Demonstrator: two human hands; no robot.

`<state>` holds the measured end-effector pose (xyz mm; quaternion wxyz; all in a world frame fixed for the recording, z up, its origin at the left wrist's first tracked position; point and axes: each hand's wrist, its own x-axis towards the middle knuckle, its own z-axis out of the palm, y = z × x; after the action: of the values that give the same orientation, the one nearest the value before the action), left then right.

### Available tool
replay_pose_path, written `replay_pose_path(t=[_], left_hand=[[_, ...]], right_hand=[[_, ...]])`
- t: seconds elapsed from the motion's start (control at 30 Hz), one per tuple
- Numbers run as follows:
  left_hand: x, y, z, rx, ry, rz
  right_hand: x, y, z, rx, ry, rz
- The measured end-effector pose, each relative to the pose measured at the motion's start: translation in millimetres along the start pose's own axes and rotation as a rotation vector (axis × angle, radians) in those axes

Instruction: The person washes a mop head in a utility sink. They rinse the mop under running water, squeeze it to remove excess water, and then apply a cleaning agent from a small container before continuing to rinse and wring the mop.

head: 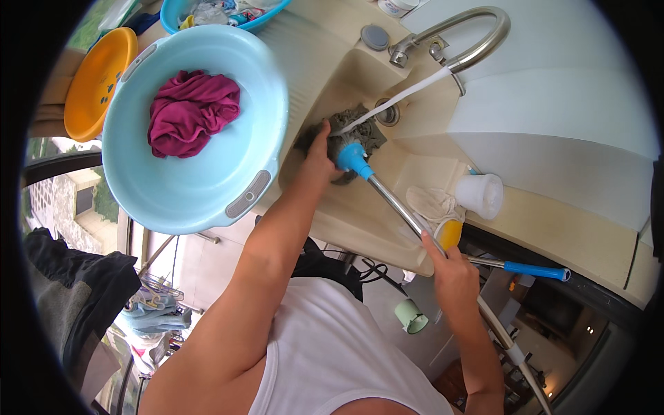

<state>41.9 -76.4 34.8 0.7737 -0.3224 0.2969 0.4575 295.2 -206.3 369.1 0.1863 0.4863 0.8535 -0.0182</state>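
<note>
In the laundry sink (pixel 415 111) lies a mop head with wet grey strands (pixel 365 132) and a blue plastic socket (pixel 355 160). My left hand (pixel 322 150) grips the strands beside the socket; some of its fingers are hidden behind them. Water (pixel 399 96) runs from the curved metal faucet (pixel 480 39) onto the mop head. Around the mop's metal pole (pixel 397 202) my right hand (pixel 454 277) is closed, nearer my body. The pole slants over the sink's front edge and past my right forearm.
Left of the sink stands a light blue basin (pixel 249 150) holding a crumpled magenta cloth (pixel 192 114). An orange basin (pixel 98 85) leans beyond it. A white tub (pixel 480 196), a pale cloth (pixel 433 202) and a blue-handled tool (pixel 537 271) are at right. Clothes (pixel 155 314) hang at lower left.
</note>
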Motion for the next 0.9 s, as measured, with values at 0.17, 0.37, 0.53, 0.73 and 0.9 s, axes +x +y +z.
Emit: replay_pose_path(t=[0.17,0.37,0.53,0.73,0.9], left_hand=[[7.9,-21.9,21.8,-0.039,-0.218,0.080],[-0.4,-54.1,29.0,-0.221,-0.249,0.084],[-10.0,-66.6,18.8,-0.377,-0.260,0.124],[-44.7,-17.1,35.9,0.006,-0.142,0.133],[-9.0,-4.5,29.2,-0.001,-0.391,0.071]], right_hand=[[-34.3,9.0,-47.2,-0.214,0.144,-0.007],[-9.9,-4.1,-24.8,0.583,-0.048,0.097],[90.0,-24.1,36.5,1.494,-0.711,0.618],[106.7,-23.2,69.6,0.786,-0.107,0.160],[84.1,-41.6,14.5,0.318,-0.253,0.156]])
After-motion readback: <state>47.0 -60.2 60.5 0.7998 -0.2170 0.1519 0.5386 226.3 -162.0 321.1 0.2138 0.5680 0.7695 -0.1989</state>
